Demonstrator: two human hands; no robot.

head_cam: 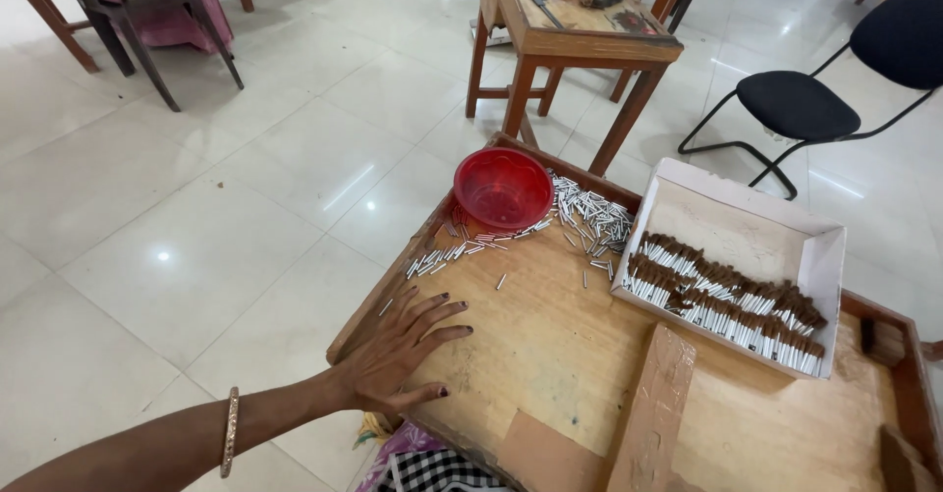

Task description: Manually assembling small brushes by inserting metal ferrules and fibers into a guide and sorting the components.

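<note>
Left hand (398, 350) lies flat, palm down, on the wooden table (550, 345), fingers (437, 310) spread apart, clamped on nothing. It sits at the table's near-left edge, well short of the red bowl (503, 188). A bangle (230, 431) is on that forearm. Right hand is out of frame.

Landmark = red bowl, at the table's far corner, looks empty. Small white tubes (589, 219) are heaped just right of the bowl, touching its rim side; a thinner trail of them (442, 254) runs from below the bowl toward the left edge. A few strays lie between bowl and hand, the closest one (501, 281) near the fingertips but not touching.

Right of the bowl, past the heap: white cardboard tray (732, 227) with rows of brown-tipped white sticks (727, 300) packed along its near side. Wooden block (656, 409) lies on the table below the tray.

Beyond the bowl on the tiled floor (196, 207): second wooden table (580, 35); black chair (815, 99) to its right.
</note>
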